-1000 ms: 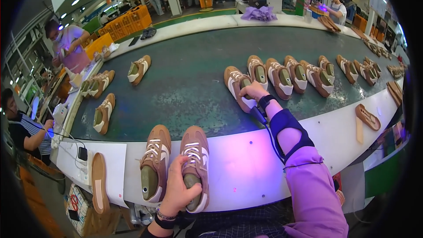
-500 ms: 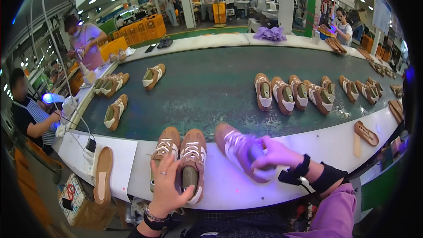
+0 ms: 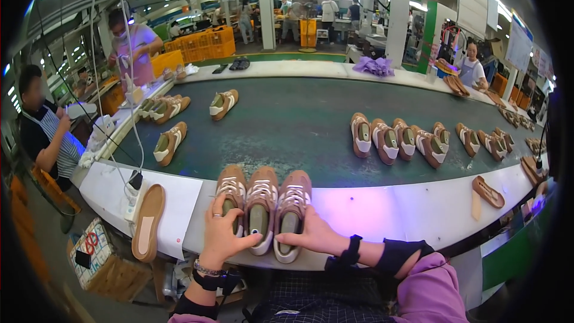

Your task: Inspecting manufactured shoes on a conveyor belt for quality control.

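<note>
Three brown sneakers with white laces and olive insoles stand side by side on the white ledge, toes pointing away from me: the left sneaker (image 3: 231, 182), the middle sneaker (image 3: 261, 191) and the right sneaker (image 3: 294, 194). My left hand (image 3: 222, 232) spans the heels of the left and middle ones, its fingers on the left sneaker and its thumb reaching to the middle one. From the right side, my right hand (image 3: 315, 233) grips the right sneaker, thumb across its heel opening and fingers along its outer side, partly hidden.
Beyond the ledge runs a dark green conveyor belt (image 3: 281, 125) bearing several sneakers. A loose tan sole (image 3: 149, 221) lies on white paper at left, beside a power strip (image 3: 133, 200). Another sole (image 3: 487, 191) lies right. Two co-workers (image 3: 51, 122) (image 3: 134, 48) work at left.
The right sneaker has moved left with my right hand, from apart to beside the other two. My left hand stays at the pair. The whole view has shifted slightly.
</note>
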The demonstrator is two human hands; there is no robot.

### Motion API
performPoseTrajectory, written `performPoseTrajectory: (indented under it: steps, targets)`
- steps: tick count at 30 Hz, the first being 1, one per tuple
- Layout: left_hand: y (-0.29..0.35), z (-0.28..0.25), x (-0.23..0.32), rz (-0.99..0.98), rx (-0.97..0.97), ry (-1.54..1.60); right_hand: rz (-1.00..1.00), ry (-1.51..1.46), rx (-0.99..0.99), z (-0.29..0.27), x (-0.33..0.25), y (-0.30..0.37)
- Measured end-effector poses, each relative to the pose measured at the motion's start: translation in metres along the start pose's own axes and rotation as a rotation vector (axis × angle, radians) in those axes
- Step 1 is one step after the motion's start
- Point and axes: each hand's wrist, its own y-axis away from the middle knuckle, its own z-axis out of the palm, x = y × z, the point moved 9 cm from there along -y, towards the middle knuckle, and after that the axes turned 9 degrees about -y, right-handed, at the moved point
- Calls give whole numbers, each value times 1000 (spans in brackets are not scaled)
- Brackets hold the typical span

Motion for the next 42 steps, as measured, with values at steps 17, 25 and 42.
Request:
performPoseTrajectory:
  steps: [17,25,42]
  targets:
    - [-16,25,96,228,-414,293,-75,311,465,-226,93,-98]
    - [-22,70,100,77,-305,194,277,185,667,-323,199,-168]
    - [-25,100,105,-101,-215,317,310,-1315,218,-276,222,-96]
